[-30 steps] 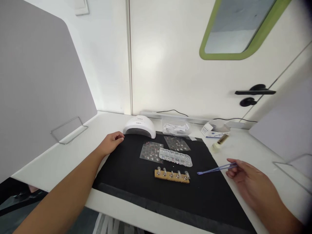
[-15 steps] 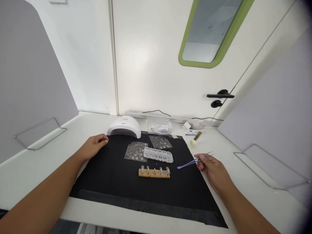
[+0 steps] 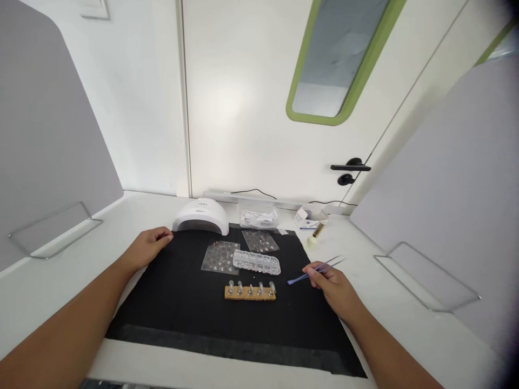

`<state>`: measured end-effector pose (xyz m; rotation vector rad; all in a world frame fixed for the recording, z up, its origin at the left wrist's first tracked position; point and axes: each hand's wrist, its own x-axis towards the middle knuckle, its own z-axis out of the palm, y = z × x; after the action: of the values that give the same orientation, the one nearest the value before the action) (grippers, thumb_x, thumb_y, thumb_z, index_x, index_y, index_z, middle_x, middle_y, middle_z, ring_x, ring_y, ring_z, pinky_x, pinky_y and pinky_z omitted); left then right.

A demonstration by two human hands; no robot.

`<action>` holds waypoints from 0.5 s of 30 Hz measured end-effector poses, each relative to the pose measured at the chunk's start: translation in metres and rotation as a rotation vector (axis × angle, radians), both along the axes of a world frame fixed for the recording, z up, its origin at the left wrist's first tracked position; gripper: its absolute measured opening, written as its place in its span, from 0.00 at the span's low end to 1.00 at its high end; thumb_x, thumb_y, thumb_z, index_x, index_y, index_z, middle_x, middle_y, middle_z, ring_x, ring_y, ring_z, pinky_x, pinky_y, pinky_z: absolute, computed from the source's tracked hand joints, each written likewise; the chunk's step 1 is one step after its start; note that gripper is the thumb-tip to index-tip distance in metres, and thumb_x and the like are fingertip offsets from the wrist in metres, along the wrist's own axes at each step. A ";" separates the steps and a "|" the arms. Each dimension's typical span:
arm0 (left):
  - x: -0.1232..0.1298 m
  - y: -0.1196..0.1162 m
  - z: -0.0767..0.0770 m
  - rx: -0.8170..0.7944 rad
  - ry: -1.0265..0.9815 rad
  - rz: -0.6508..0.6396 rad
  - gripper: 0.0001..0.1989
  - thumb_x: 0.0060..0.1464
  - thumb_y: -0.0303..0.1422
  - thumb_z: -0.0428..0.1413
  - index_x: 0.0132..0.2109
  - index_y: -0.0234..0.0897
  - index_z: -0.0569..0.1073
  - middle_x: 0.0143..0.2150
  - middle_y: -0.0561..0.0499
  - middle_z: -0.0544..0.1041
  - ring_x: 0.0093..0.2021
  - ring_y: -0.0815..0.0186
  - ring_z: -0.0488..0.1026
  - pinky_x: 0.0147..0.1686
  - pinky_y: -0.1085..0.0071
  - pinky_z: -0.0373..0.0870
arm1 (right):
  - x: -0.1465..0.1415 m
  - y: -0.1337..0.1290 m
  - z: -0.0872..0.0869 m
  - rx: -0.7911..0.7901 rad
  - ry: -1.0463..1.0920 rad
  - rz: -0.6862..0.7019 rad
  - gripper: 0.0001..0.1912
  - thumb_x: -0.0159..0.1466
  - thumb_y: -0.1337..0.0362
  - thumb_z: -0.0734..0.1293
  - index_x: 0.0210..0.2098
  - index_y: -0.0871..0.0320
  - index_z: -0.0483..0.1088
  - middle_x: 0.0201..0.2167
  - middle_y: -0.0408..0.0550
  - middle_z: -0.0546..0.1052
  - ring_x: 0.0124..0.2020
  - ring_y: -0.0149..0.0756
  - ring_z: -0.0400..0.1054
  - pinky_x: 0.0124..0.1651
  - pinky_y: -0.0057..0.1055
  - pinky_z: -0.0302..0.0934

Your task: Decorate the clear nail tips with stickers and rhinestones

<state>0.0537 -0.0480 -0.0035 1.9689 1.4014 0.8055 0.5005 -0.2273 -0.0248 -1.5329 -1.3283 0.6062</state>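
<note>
My right hand (image 3: 330, 283) is at the right edge of the black mat (image 3: 194, 313), its fingers closed on purple tweezers (image 3: 302, 277). Their flat paddle end points left over the mat, while the two thin tips spread apart at the upper right. To the left of the paddle lies a tan strip (image 3: 247, 295) bearing several clear nail tips on small stands. Just behind it is a clear compartment case (image 3: 257, 262) with small shiny pieces inside. My left hand (image 3: 150, 246) rests by the mat's left edge, fingers loosely curled, holding nothing that I can see.
A white nail lamp (image 3: 201, 212) stands at the back left. Two clear sticker sheets (image 3: 219, 258) lie near the case, partly beneath it on the left. Behind are a clear plastic box (image 3: 258, 217), a small white box (image 3: 310, 217) and a gold-capped bottle (image 3: 316, 235).
My right hand has moved left over the mat and nearer the tweezers' paddle end. The tweezers have shifted slightly left. My left hand stays put; the camera view has turned a little.
</note>
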 end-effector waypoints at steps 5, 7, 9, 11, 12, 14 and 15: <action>0.001 -0.001 0.004 -0.018 -0.025 -0.008 0.16 0.56 0.46 0.51 0.34 0.38 0.72 0.25 0.56 0.67 0.27 0.67 0.62 0.31 0.72 0.59 | -0.007 0.007 0.043 0.061 -0.105 0.019 0.19 0.62 0.48 0.62 0.30 0.57 0.71 0.18 0.43 0.67 0.21 0.36 0.60 0.27 0.31 0.52; 0.001 -0.001 0.004 -0.032 -0.023 -0.002 0.16 0.56 0.47 0.51 0.34 0.38 0.72 0.25 0.56 0.66 0.27 0.67 0.61 0.30 0.72 0.58 | -0.010 0.017 0.062 0.078 -0.173 0.042 0.18 0.62 0.48 0.63 0.29 0.57 0.70 0.19 0.43 0.69 0.22 0.36 0.60 0.27 0.31 0.53; 0.000 0.000 0.003 -0.042 -0.019 0.007 0.17 0.56 0.48 0.51 0.35 0.38 0.72 0.25 0.56 0.66 0.27 0.67 0.61 0.29 0.72 0.58 | -0.012 0.032 0.071 0.104 -0.243 0.065 0.17 0.61 0.48 0.64 0.28 0.56 0.70 0.20 0.43 0.69 0.24 0.37 0.62 0.29 0.32 0.54; -0.003 0.002 0.001 -0.047 -0.013 0.020 0.18 0.56 0.48 0.51 0.35 0.38 0.72 0.24 0.56 0.65 0.27 0.67 0.61 0.29 0.72 0.58 | -0.012 0.047 0.068 0.132 -0.300 0.080 0.18 0.61 0.48 0.64 0.25 0.56 0.69 0.20 0.43 0.69 0.25 0.39 0.62 0.30 0.32 0.54; -0.005 0.003 0.000 -0.049 -0.002 0.031 0.18 0.56 0.48 0.50 0.35 0.38 0.72 0.24 0.56 0.65 0.26 0.67 0.61 0.29 0.72 0.58 | -0.012 0.054 0.063 0.148 -0.316 0.080 0.19 0.61 0.48 0.64 0.25 0.56 0.68 0.20 0.44 0.69 0.25 0.39 0.63 0.31 0.32 0.55; -0.007 0.005 -0.001 -0.051 0.035 0.058 0.18 0.56 0.48 0.50 0.35 0.38 0.73 0.23 0.56 0.64 0.26 0.66 0.61 0.29 0.72 0.58 | -0.010 0.064 0.047 0.172 -0.328 0.066 0.21 0.62 0.48 0.62 0.21 0.56 0.64 0.19 0.44 0.67 0.23 0.38 0.61 0.28 0.31 0.53; -0.007 0.006 -0.001 -0.049 0.050 0.069 0.18 0.56 0.48 0.50 0.35 0.39 0.73 0.23 0.55 0.65 0.26 0.66 0.61 0.29 0.72 0.59 | -0.008 0.067 0.038 0.178 -0.329 0.065 0.22 0.63 0.48 0.62 0.20 0.56 0.60 0.17 0.43 0.66 0.22 0.37 0.60 0.27 0.31 0.52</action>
<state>0.0464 -0.0424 -0.0048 1.9243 1.5113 0.7505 0.4922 -0.1604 0.0137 -1.4890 -1.6387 0.2716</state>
